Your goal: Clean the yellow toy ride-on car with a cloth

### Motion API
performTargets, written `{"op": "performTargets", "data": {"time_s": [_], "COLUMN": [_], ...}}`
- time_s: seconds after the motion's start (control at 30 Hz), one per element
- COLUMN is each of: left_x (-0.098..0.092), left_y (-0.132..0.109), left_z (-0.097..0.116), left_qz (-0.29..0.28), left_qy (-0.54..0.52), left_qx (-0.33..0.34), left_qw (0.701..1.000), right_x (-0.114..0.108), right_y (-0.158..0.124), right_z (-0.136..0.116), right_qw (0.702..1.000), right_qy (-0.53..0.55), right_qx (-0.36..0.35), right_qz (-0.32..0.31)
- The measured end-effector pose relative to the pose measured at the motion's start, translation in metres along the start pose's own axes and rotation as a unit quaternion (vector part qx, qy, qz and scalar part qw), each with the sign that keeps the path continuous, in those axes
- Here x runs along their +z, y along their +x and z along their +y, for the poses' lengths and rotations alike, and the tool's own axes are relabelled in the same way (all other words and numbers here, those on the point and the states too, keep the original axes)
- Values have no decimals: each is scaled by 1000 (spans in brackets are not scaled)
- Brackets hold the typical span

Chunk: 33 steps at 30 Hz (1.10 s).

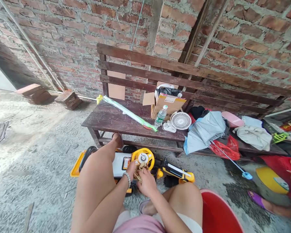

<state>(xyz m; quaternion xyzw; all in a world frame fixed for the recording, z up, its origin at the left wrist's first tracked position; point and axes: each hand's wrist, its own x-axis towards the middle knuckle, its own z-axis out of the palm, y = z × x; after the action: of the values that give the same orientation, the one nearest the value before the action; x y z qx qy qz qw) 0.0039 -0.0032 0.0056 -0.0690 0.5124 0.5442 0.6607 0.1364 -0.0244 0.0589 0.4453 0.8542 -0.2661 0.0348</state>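
Note:
A yellow, white and black ride-on toy excavator (145, 163) lies on the concrete floor in front of my knees. Both my hands meet at its yellow steering wheel (143, 158). My left hand (131, 170), with a bead bracelet on the wrist, is closed on a tan crumpled cloth (138, 173) pressed against the wheel. My right hand (146, 182) is closed around the same cloth from below. The toy's arm (177, 171) points right.
A dark wooden bench (116, 121) behind the toy carries a green-wrapped roll (129, 113), water bottle (161, 116), cardboard box (167, 103), small white fan (180, 120), blue umbrella (203, 131) and clothes. Red stool (218, 213) at my right. Another person's foot (259, 199) lower right. Bricks (68, 98) by the wall.

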Motion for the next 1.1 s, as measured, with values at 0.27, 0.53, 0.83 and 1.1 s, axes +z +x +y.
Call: {"op": "performTargets", "data": {"time_s": [0.27, 0.53, 0.83, 1.1], "left_x": [-4, 3, 15, 6], "left_y": [-5, -13, -18, -8], "left_z": [2, 6, 3, -6], "left_qz": [95, 68, 25, 58], "left_qy": [0, -37, -93, -23], "left_qx": [-57, -67, -40, -42], "left_qw": [994, 995, 995, 997], "right_x": [-63, -48, -18, -49], "right_y": [56, 95, 21, -3], "right_z": [32, -28, -2, 15], "right_qw": [991, 991, 989, 994], "right_qy": [17, -132, -119, -91], "right_qx": [63, 9, -66, 0], "right_qz": [114, -21, -64, -64]}}
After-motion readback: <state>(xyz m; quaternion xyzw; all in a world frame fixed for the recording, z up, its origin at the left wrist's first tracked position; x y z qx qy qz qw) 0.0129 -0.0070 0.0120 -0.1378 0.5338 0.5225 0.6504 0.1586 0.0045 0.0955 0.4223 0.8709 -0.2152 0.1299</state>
